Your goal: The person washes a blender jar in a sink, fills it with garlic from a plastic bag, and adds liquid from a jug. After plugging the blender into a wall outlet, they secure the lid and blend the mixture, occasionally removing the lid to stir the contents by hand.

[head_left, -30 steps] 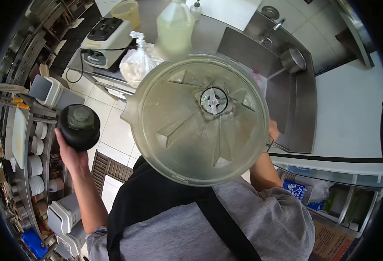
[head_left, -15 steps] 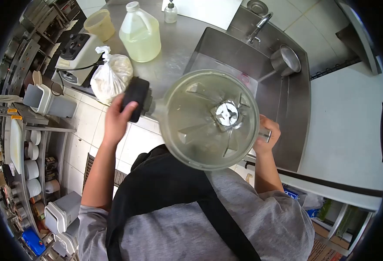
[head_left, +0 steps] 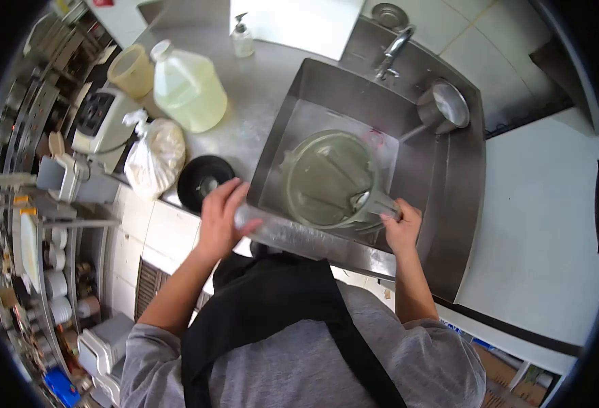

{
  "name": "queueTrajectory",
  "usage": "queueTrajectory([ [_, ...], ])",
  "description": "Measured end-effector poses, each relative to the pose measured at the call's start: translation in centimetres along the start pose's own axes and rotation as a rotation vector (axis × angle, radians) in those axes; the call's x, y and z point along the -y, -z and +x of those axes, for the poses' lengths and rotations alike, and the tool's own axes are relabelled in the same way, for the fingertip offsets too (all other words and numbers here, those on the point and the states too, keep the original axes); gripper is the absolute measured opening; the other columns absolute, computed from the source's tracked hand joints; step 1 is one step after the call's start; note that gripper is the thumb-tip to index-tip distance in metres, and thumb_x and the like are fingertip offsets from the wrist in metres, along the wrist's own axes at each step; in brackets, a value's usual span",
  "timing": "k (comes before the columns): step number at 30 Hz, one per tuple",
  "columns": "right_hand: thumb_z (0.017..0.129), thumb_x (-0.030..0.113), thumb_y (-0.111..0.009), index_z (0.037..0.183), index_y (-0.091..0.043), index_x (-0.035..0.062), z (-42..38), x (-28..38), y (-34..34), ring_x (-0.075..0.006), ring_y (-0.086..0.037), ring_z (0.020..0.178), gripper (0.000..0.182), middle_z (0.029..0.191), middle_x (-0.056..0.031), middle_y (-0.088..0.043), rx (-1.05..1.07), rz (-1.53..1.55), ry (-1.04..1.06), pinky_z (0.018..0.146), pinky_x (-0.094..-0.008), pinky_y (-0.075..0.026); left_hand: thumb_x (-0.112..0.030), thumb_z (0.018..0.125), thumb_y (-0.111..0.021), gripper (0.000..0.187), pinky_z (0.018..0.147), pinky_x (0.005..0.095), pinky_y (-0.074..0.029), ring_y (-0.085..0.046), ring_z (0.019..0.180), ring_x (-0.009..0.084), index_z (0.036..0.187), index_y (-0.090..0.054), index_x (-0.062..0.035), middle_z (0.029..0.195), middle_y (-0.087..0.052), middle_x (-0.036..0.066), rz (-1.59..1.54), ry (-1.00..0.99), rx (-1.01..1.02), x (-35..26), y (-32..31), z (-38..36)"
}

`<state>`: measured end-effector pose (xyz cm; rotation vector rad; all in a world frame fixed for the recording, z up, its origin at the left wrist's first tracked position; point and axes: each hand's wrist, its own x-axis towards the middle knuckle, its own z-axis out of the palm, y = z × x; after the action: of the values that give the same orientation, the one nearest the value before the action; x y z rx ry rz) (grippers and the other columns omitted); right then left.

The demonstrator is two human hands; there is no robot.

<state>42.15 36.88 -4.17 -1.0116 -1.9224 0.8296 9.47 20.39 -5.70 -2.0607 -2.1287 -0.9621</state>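
Note:
In the steel sink [head_left: 292,122], a cloudy blender jar [head_left: 326,173] is tilted with its open mouth toward me. My right hand [head_left: 402,224] is closed around the jar's handle at the sink's right side. My left hand [head_left: 223,217] is empty with its fingers apart, over the sink's front left edge. Just beyond its fingertips, a round black lid [head_left: 194,178] rests on the steel counter [head_left: 252,88], beside a knotted white plastic bag [head_left: 155,160].
Behind the bag are a large jug of yellowish liquid [head_left: 194,95], a pump bottle [head_left: 242,42], a yellowish tub [head_left: 131,71] and a blender base [head_left: 102,115]. A metal pot [head_left: 442,105] sits at the sink's back right near the faucet [head_left: 394,53].
The blender jar has gone down into the sink with my right hand. My left hand has let go of the black lid, which now lies on the counter.

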Motion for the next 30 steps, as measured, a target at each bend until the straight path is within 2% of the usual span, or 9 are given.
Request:
queueTrajectory([
  [4,0.066,0.011,-0.079,0.065,-0.052,0.0011,1.3,1.4,-2.0,-0.0119,-0.033,0.047,0.028,0.053,-0.0023,-0.035,-0.008,-0.074,-0.081,0.046,-0.0278,-0.029,-0.029,0.062,-0.083,0.063,0.099,0.0437,-0.039,-0.055,0.108,0.031,0.117,-0.059,-0.0108,0.116,-0.058,0.011,-0.327,-0.241,-0.022,-4.8,-0.4,8.3],
  [7,0.075,0.015,-0.074,0.069,-0.052,0.0011,2.4,-1.4,-2.6,-0.012,-0.034,0.051,0.026,0.054,0.0003,-0.038,-0.035,-0.071,-0.151,0.049,-0.0279,-0.031,-0.034,0.074,-0.075,0.033,0.089,0.0413,-0.045,-0.062,0.089,0.0291,0.096,-0.067,-0.0112,0.092,-0.065,0.009,-0.37,-0.306,0.49,-4.4,-2.7,12.5],
  [12,0.091,0.038,-0.058,0.127,-0.05,0.0063,9.6,-7.6,0.3,-0.0162,-0.052,0.104,0.049,0.121,-0.0065,-0.056,0.232,0.67,-0.402,0.085,-0.0287,-0.042,-0.029,0.085,-0.064,0.022,0.068,0.0433,-0.045,-0.059,0.076,0.0341,0.081,-0.064,-0.0076,0.078,-0.062,0.011,-0.374,-0.219,0.539,-4.7,-7.3,18.1],
  [15,0.09,0.044,-0.056,0.144,-0.031,0.0093,19.2,-15.8,-0.2,-0.023,-0.039,0.13,0.069,0.147,-0.0104,-0.034,0.242,0.441,-0.421,0.103,-0.0379,-0.034,-0.03,0.085,-0.063,0.021,0.074,0.0409,-0.043,-0.06,0.08,0.0297,0.083,-0.065,-0.0099,0.079,-0.063,0.008,-0.271,-0.298,0.483,-4.4,-12.3,20.1],
  [17,0.091,0.045,-0.054,0.146,-0.028,0.0081,24.0,-23.4,-3.1,-0.0254,-0.03,0.138,0.071,0.152,-0.0077,-0.027,-0.063,-0.664,-0.096,0.11,-0.0465,-0.027,-0.031,0.085,-0.063,0.02,0.078,0.0398,-0.042,-0.061,0.082,0.0273,0.084,-0.065,-0.0113,0.08,-0.064,0.007,-0.218,-0.369,0.446,-4.6,-14.4,21.6],
  [21,0.091,0.041,-0.054,0.149,-0.017,0.0087,27.5,-24.7,-3.9,-0.0269,-0.018,0.143,0.076,0.155,-0.0054,-0.021,0.122,-1.059,-0.034,0.113,-0.0504,-0.021,-0.034,0.085,-0.06,0.021,0.084,0.0395,-0.039,-0.061,0.09,0.0229,0.088,-0.066,-0.0137,0.088,-0.067,0.004,-0.033,-0.329,0.571,-4.0,-17.4,23.7],
  [24,0.09,0.037,-0.055,0.145,-0.032,0.0107,28.4,-25.9,-4.1,-0.0248,-0.017,0.143,0.065,0.155,-0.0034,-0.022,0.272,-1.29,-0.083,0.112,-0.0507,-0.023,-0.035,0.085,-0.06,0.023,0.085,0.0385,-0.038,-0.061,0.09,0.0237,0.092,-0.067,-0.0144,0.089,-0.067,0.004,0.009,-0.324,0.561,-3.0,-19.4,25.2],
  [26,0.089,0.038,-0.057,0.129,-0.053,0.0061,30.2,-20.0,-4.0,-0.0256,-0.036,0.134,0.052,0.146,-0.001,-0.037,0.399,-1.225,-0.165,0.105,-0.0554,-0.03,-0.036,0.085,-0.061,0.024,0.086,0.0375,-0.037,-0.06,0.091,0.0243,0.093,-0.067,-0.0148,0.089,-0.067,0.004,0.013,-0.331,0.553,-2.7,-20.7,26.1],
  [30,0.092,0.017,-0.055,0.102,-0.065,0.0031,32.8,-15.0,-5.6,-0.0175,-0.064,0.08,0.02,0.088,-0.0025,-0.064,0.501,0.043,-0.117,0.075,-0.0341,-0.051,-0.036,0.085,-0.061,0.023,0.087,0.0373,-0.037,-0.06,0.093,0.0233,0.094,-0.068,-0.0161,0.091,-0.067,0.003,0.005,-0.323,0.61,-3.0,-22.1,28.1],
])
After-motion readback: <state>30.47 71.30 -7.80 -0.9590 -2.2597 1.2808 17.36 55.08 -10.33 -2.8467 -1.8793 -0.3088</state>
